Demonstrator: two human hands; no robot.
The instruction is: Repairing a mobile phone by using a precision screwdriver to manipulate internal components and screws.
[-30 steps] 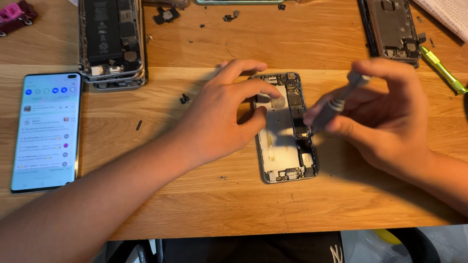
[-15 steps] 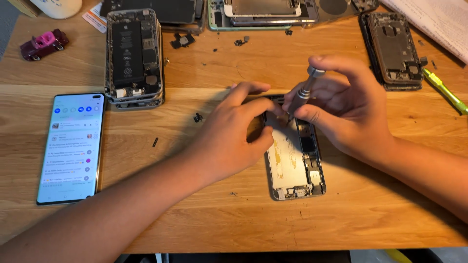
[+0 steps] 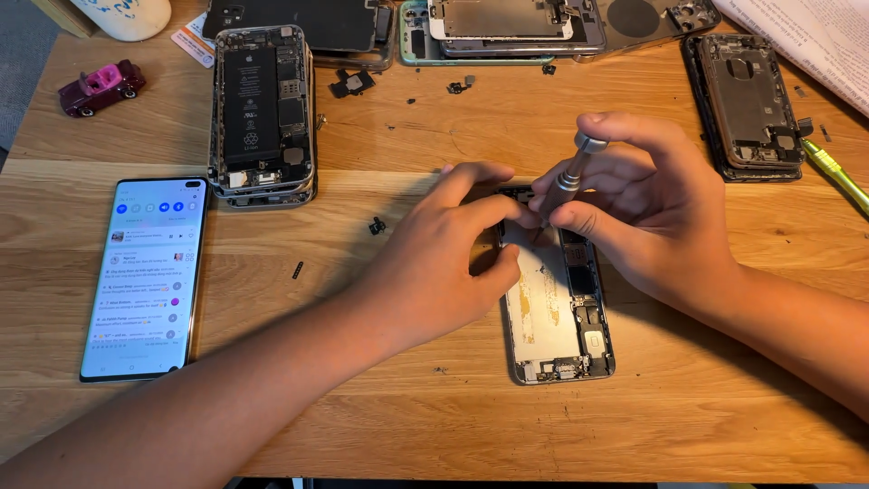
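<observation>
Near the far left corner of the wooden tabletop (image 3: 272,426) a small pink toy car (image 3: 100,88) stands, well apart from the work. Below it, near the left edge, a lit smartphone (image 3: 145,277) lies face up, prob. so that the screen can be read while working. Just right of it, toward the far edge, is a stack of opened phone bodies (image 3: 262,113) w/ a black battery showing on top; loose tiny parts (image 3: 377,225) lie between the stack and the hands.

At the middle, the left hand (image 3: 434,263) lies flat on the upper left part of the opened phone chassis (image 3: 557,312). Its fingers are spread and pressed down, I think to keep the chassis from sliding. The chassis lies lengthwise toward the near edge, inside up; its lower half is free, its top end is hidden under both hands.

The right hand (image 3: 656,213) pinches a small metal screwdriver (image 3: 570,177) betw. thumb and fingertips, index on the cap, shaft nearly upright. The tip goes down at the chassis top end, just beside the left fingertips; exact contact I cannot tell.

Near the far right corner lies another empty phone frame (image 3: 747,104), and a yellow-green tool (image 3: 837,172) is at the right edge.
</observation>
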